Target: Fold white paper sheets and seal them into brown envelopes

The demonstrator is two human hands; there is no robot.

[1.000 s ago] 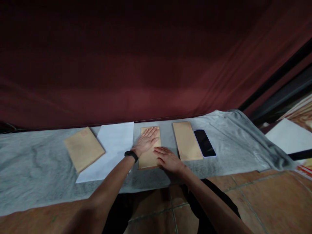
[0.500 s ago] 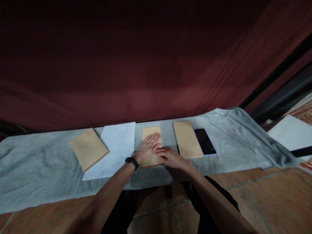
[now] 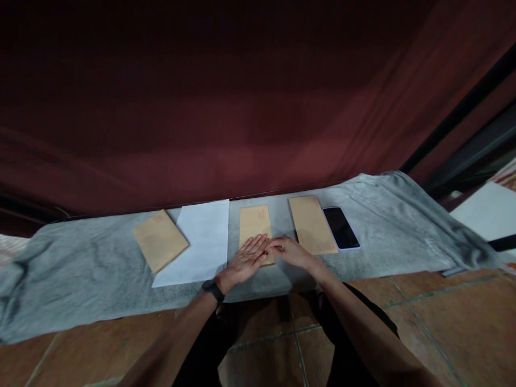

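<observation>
A small brown paper envelope (image 3: 251,220) with faint red print near its top lies on the grey cloth in front of me. My left hand (image 3: 246,259) rests flat on its lower part, palm down and fingers stretched out. At the envelope's right edge is my right hand (image 3: 291,251), its thumb and finger curled into a pinch beside my left fingertips. Whatever those fingertips hold, if anything, is too small to make out. Part of the envelope's near end is hidden beneath my left hand.
To the right lie a longer brown envelope (image 3: 312,226) and a phone (image 3: 341,228) with a dark screen. On the left, brown envelopes (image 3: 161,240) overlap a white paper sheet (image 3: 205,231). All rest on a grey cloth (image 3: 92,269) before a dark red curtain (image 3: 242,123).
My left hand has slid down the envelope towards me, uncovering its upper part and the print. The right hand's thumb and finger have come together at the edge. The view has shifted slightly.
</observation>
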